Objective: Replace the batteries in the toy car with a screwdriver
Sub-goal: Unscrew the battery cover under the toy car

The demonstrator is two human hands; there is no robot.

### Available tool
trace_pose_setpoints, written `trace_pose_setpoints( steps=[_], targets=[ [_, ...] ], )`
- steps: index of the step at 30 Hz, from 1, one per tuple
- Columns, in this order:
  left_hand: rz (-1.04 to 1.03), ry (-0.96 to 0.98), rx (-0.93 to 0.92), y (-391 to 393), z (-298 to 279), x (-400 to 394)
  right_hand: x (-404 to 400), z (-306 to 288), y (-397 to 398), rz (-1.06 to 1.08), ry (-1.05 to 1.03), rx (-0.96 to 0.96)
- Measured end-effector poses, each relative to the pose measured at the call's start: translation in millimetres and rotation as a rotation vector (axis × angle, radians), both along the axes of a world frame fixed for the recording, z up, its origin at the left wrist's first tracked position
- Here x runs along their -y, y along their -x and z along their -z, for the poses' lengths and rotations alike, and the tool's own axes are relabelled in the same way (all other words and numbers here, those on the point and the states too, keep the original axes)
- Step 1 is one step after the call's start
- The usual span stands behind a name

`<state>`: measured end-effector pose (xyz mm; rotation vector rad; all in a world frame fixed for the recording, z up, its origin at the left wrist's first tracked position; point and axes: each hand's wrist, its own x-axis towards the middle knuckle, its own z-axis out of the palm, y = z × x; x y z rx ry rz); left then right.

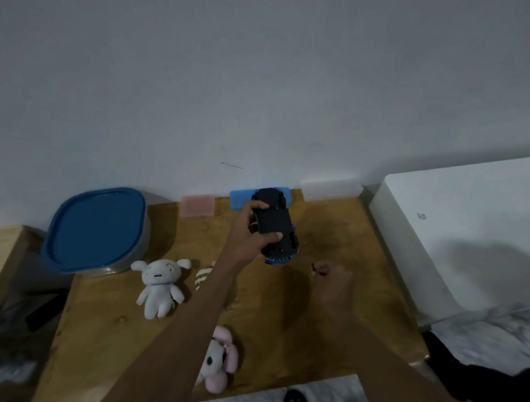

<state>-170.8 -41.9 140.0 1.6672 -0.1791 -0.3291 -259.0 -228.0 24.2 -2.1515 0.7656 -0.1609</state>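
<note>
My left hand (pixel 252 231) grips a dark toy car (pixel 276 224) above the wooden table (pixel 334 239), turned so its black underside faces me; blue trim shows at its near end. Fingers curl over one side and my thumb lies on the near edge. To the right and a little nearer, my right hand (pixel 333 279) is curled round a small dark object (pixel 317 267) whose tip pokes out on the left. It is too blurred to name. The two hands are apart.
A blue-lidded container (pixel 96 229) stands at the back left. A white plush toy (pixel 160 286), a striped plush (pixel 202 277) and a pink plush (pixel 219 362) lie near my left arm. Pink (pixel 198 209), blue (pixel 239 200) and clear (pixel 330 190) boxes line the wall. A white cabinet (pixel 462 234) borders the right.
</note>
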Motion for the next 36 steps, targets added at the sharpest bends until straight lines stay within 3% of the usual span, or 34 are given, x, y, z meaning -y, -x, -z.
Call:
trace_pose_setpoints(
  steps=[5,17,19,23,27,31,36],
  targets=[
    [-0.01,-0.017,-0.059,8,22,-2,2,31,14,-0.127,0.104,-0.151],
    [-0.024,0.023,-0.11,6,29,-2,7,5,8,-0.168,0.207,-0.273],
    [-0.016,0.02,-0.106,6,27,-4,5,-15,0,-0.121,0.173,-0.219],
    [-0.012,0.018,-0.088,2,17,-6,-4,-83,-36,0.015,0.003,0.086],
    [-0.003,-0.003,-0.047,-2,4,-8,-15,-141,-73,-0.146,-0.111,0.321],
    [0.027,0.016,-0.019,-5,-4,-11,-23,-154,-90,-0.365,-0.074,0.218],
    [0.052,0.036,-0.005,-5,-10,-14,-33,-154,-94,-0.415,0.053,0.115]
  ],
)
